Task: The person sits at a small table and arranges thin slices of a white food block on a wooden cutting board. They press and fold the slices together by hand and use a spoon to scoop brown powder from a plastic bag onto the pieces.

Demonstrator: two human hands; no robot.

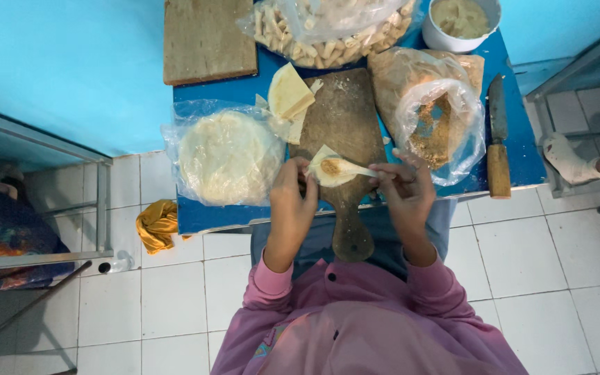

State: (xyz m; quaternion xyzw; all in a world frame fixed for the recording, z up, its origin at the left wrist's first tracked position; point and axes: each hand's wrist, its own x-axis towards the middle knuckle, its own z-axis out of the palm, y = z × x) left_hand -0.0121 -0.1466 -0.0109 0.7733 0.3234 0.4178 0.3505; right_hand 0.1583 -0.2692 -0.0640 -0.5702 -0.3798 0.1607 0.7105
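pastry wrapper (pixel 329 169), pinched between both hands

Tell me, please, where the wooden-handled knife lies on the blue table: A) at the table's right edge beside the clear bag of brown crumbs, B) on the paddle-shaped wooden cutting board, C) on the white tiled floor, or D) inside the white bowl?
A: the wooden-handled knife lies along the blue table's right edge, next to the clear bag of brown crumbs.

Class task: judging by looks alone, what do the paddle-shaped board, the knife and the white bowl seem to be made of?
Paddle-shaped board: apparently unfinished wood, brown and matt, dusted with flour.
Knife: dull grey metal blade, seemingly a wooden handle.
White bowl: smooth and glossy, plastic or ceramic; unclear which.
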